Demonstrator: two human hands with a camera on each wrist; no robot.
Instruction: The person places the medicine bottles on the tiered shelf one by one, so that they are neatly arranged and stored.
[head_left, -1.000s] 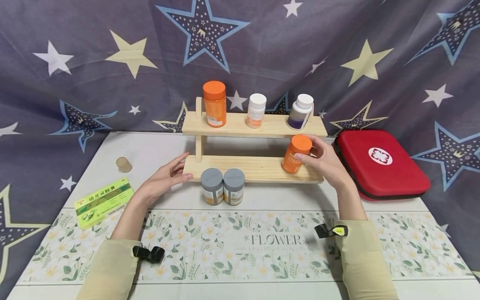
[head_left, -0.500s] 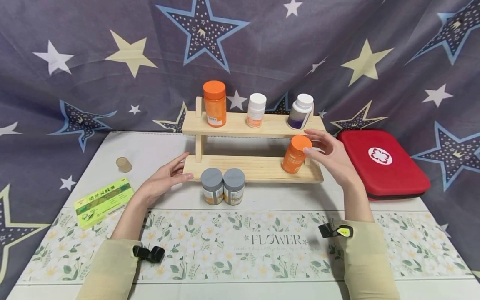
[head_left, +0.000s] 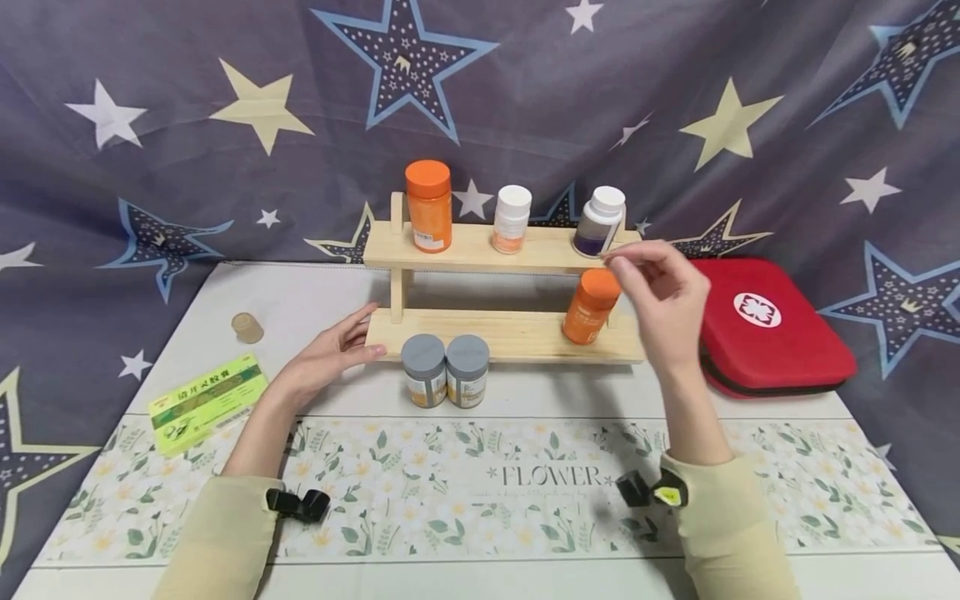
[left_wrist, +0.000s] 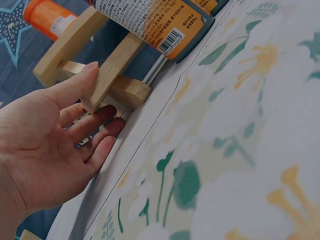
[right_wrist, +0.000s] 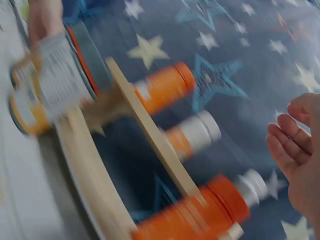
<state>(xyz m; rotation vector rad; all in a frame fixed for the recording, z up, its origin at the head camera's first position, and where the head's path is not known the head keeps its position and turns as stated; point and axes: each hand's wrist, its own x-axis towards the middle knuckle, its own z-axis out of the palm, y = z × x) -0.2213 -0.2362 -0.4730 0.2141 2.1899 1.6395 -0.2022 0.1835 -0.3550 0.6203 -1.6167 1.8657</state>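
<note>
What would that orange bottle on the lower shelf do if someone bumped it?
The orange bottle would probably tip if pushed near its cap, since it stands taller than it is wide. Once over, its round shape would likely make it roll, perhaps off the lower shelf, which shows no raised front lip.

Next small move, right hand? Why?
Probably bring the right hand toward the right jar. That hand appears empty; the right jar and left jar stand in front of the rack, whose lower shelf has room left of its orange bottle. The left hand grips the rack's left end, which may steady it.
</note>
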